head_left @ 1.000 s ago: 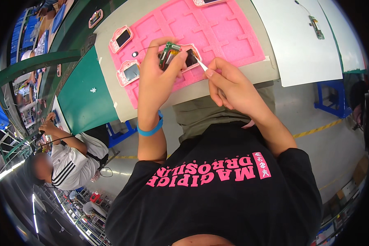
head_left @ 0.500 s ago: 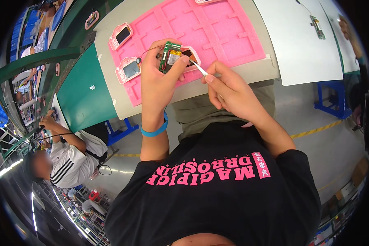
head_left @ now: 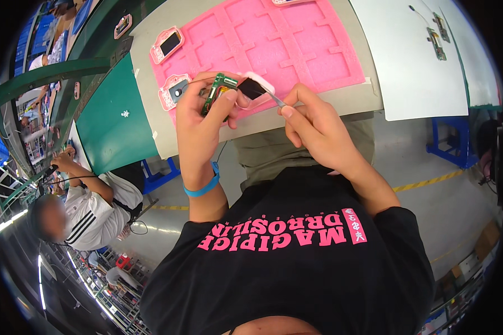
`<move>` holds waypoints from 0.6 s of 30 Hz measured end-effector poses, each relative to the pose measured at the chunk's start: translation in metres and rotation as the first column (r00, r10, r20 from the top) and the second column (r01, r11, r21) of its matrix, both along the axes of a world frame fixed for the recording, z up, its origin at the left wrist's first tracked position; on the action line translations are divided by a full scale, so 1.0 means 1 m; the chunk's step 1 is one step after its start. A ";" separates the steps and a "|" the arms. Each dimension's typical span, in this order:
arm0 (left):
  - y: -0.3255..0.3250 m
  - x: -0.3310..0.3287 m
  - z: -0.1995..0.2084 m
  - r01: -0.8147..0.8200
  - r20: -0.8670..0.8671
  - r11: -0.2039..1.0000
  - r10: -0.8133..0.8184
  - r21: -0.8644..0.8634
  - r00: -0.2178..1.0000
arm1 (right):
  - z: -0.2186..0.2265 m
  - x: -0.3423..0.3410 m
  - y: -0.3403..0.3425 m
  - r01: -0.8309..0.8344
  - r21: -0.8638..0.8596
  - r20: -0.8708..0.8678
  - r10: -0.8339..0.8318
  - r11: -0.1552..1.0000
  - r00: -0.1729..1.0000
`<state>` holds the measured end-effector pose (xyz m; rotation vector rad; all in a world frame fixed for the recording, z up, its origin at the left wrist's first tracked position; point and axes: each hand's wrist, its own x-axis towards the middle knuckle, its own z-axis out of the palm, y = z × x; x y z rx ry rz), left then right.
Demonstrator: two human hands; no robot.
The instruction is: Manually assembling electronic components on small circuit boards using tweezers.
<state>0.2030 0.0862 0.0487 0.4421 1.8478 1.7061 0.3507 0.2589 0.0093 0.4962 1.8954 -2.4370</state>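
Note:
In my left hand (head_left: pixel 198 125) is a green circuit board (head_left: pixel 213 96), pinched between thumb and fingers and tilted. A thin wire runs left from it to a small round black part (head_left: pixel 178 94), which hangs over a pink-framed case (head_left: pixel 170 100). Beside the board is a white and pink case with a black screen (head_left: pixel 251 88), by my left fingertips; whether they also grip it I cannot tell. My right hand (head_left: pixel 313 120) is closed on metal tweezers (head_left: pixel 275 99), their tips over the screen's right side.
Under the work lies a pink foam tray (head_left: pixel 257 30) with moulded recesses. Another pink case (head_left: pixel 166 44) sits at its left edge. Two small wired boards (head_left: pixel 436 44) rest on a white sheet (head_left: pixel 408 72) at right. A co-worker (head_left: pixel 95 209) is at lower left.
My left hand has shifted left with the circuit board, uncovering more of the black screen. The tweezers' tips have moved slightly right. A second board now shows on the white sheet.

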 end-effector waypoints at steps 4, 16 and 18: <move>-0.004 0.009 -0.003 0.006 -0.008 1.000 -0.006 0.006 1.000 | 0.002 0.001 0.000 0.011 0.002 -0.005 -0.011 1.000 1.000; 0.011 0.018 -0.013 0.099 0.185 0.995 -0.093 -0.023 0.978 | -0.004 0.009 0.003 0.014 0.302 -0.012 -0.011 0.953 1.000; 0.011 0.019 -0.013 0.094 0.194 0.995 -0.088 -0.020 0.977 | -0.004 0.010 0.003 0.017 0.332 -0.023 -0.010 0.943 1.000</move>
